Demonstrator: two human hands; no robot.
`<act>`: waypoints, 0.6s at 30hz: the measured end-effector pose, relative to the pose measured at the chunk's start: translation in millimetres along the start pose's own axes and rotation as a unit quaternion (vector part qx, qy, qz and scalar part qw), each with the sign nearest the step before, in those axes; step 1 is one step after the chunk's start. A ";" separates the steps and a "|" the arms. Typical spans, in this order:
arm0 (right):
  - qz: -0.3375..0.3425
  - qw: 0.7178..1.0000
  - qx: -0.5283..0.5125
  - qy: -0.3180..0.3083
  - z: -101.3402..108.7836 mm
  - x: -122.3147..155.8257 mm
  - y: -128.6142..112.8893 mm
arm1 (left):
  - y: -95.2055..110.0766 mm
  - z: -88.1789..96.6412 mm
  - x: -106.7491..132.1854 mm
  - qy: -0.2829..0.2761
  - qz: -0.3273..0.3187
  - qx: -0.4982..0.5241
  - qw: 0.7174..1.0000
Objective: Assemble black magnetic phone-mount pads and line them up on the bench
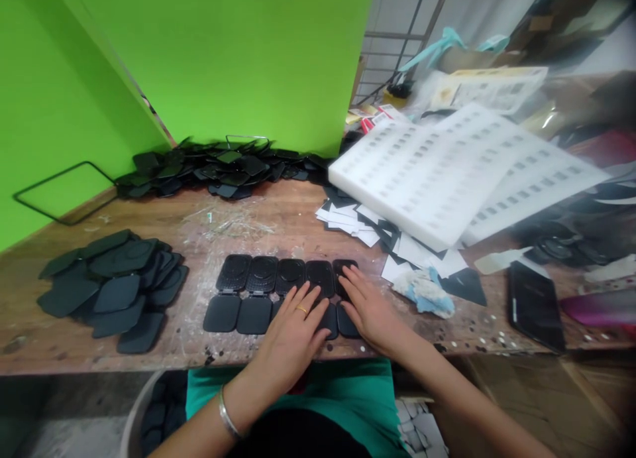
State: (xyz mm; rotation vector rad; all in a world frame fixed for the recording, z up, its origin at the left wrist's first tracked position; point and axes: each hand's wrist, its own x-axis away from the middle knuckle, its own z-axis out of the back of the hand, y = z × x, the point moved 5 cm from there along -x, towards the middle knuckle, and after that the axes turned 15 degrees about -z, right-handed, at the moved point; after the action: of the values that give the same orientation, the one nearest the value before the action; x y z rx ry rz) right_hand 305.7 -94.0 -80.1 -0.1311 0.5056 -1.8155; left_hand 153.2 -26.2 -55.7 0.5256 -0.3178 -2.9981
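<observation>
In front of me lie several black hinged square cases point(262, 272), opened flat in a row, their ringed halves away from me and their plain halves nearer. My left hand point(293, 332) rests over the middle of the row, fingers outstretched, covering parts of the cases beneath. At the row's right end, my right hand point(370, 312) lies with its fingers on the last case point(344, 267). Both hands look open, and I see nothing gripped in either. A heap of black square pieces point(116, 293) is to the left of the row.
Another long pile of black pieces point(233, 166) lines the green wall point(238, 60). White foam sheets point(422, 173) lean over white and black cards point(368, 226) at right. A crumpled blue-white cloth point(427, 292) and a black phone-like slab point(535, 305) lie near the front edge.
</observation>
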 end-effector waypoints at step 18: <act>0.032 0.998 0.045 -0.030 2.3 -8.2 -32.6 | -86.1 49.4 107.0 0.045 0.154 -0.065 0.985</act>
State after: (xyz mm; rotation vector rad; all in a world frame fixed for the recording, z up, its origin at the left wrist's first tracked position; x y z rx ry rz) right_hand 280.0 -79.8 -63.5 -0.1058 0.3802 -1.7642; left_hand 32.1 54.8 -64.0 0.5423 -0.1757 -2.6648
